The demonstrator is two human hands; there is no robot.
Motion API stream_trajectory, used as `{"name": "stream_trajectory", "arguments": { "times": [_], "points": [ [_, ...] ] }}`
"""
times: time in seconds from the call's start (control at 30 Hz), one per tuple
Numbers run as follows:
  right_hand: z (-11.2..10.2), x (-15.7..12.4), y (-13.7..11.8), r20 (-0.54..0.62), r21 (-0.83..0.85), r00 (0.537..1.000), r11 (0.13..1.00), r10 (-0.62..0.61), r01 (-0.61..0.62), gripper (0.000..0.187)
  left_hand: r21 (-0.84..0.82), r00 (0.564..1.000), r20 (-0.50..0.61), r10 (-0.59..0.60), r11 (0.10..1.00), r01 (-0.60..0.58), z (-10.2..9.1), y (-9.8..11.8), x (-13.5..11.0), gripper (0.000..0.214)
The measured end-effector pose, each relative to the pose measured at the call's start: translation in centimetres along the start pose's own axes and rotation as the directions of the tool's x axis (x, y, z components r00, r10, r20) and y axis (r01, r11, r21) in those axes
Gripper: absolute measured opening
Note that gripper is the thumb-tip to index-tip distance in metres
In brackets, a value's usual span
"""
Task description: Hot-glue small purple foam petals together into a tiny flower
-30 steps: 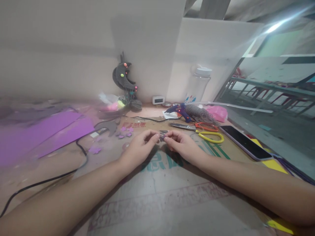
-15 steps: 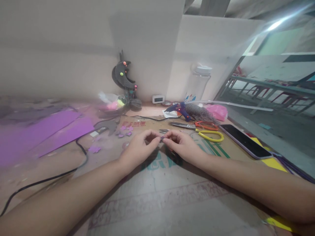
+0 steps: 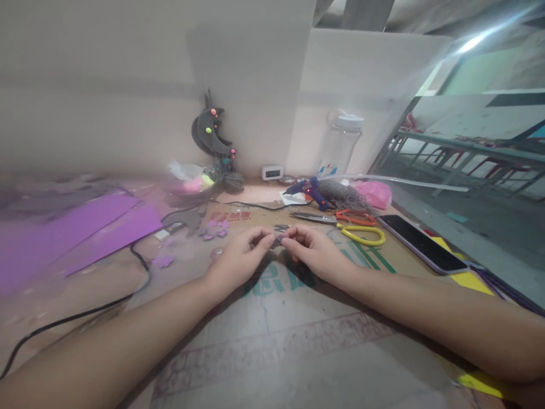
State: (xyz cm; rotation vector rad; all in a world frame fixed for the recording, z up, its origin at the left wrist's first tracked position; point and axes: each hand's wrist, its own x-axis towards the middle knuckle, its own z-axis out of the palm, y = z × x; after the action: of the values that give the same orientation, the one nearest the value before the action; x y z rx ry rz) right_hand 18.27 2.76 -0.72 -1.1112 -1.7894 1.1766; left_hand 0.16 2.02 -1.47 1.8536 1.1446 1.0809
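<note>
Between the fingertips of both hands is a small dark purple piece (image 3: 277, 241), mostly covered, so its exact kind cannot be made out. My left hand (image 3: 247, 251) pinches it from the left, thumb against forefinger. From the other side my right hand (image 3: 313, 249) pinches it the same way. Both hands are held over the printed cardboard sheet (image 3: 272, 335). Several small purple cut-out shapes (image 3: 221, 233) lie just beyond my left hand, and one purple flower shape (image 3: 163, 261) rests farther left. Past my right hand are scissors (image 3: 361, 234) with orange and yellow handles.
A blue glue gun (image 3: 310, 190) lies by grey yarn (image 3: 340, 193) and a clear bottle (image 3: 340, 145). A phone (image 3: 421, 244) is at the right. Purple sheets (image 3: 106, 227) and a black cord (image 3: 85, 308) occupy the left. A dark crescent ornament (image 3: 208, 132) stands against the wall.
Slightly more of the small purple piece shows between the fingertips. Both hands keep their pinch in nearly the same place, and the whole view has shifted a little.
</note>
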Motion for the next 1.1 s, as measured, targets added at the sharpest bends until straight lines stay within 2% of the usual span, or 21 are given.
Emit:
{"name": "stream_trajectory", "arguments": {
  "times": [0.1, 0.17, 0.27, 0.37, 0.47, 0.73, 1.1],
  "points": [
    [0.0, 0.1, 0.1, -0.004, 0.042, 1.000, 0.999, -0.002, 0.002, 0.023, -0.063, 0.999, 0.035, 0.002, 0.998, 0.000, 0.0, -0.2, 0.0, 0.030],
    [0.0, 0.1, 0.2, -0.010, 0.047, 1.000, 0.999, -0.010, 0.011, 0.023, -0.119, 1.000, 0.022, -0.016, 0.993, 0.019, 0.1, -0.4, 0.0, 0.033],
    [-0.1, 0.1, 0.4, -0.013, 0.040, 1.000, 0.999, -0.018, 0.018, 0.022, -0.223, 0.995, -0.065, -0.081, 0.973, 0.065, 0.1, -0.6, 0.3, 0.036],
    [0.0, 0.1, 0.5, -0.019, 0.039, 1.000, 0.999, -0.010, 0.011, 0.022, -0.308, 0.972, -0.175, -0.159, 0.946, 0.100, -0.1, -0.8, 0.7, 0.034],
    [0.0, 0.1, 0.6, -0.021, 0.042, 1.000, 0.999, -0.008, 0.009, 0.021, -0.311, 0.950, -0.239, -0.203, 0.942, 0.123, -0.4, -1.0, 1.1, 0.030],
    [-0.1, 0.2, 0.9, -0.045, 0.093, 0.998, 0.995, -0.036, 0.040, 0.023, -0.153, 0.984, -0.081, -0.157, 0.978, 0.143, -0.5, -0.4, 0.6, 0.028],
    [-0.1, 0.3, 0.9, -0.037, 0.102, 0.999, 0.994, -0.040, 0.043, 0.026, -0.166, 0.980, -0.137, -0.144, 0.979, 0.120, -0.1, -1.1, 1.0, 0.014]
  ]
}}
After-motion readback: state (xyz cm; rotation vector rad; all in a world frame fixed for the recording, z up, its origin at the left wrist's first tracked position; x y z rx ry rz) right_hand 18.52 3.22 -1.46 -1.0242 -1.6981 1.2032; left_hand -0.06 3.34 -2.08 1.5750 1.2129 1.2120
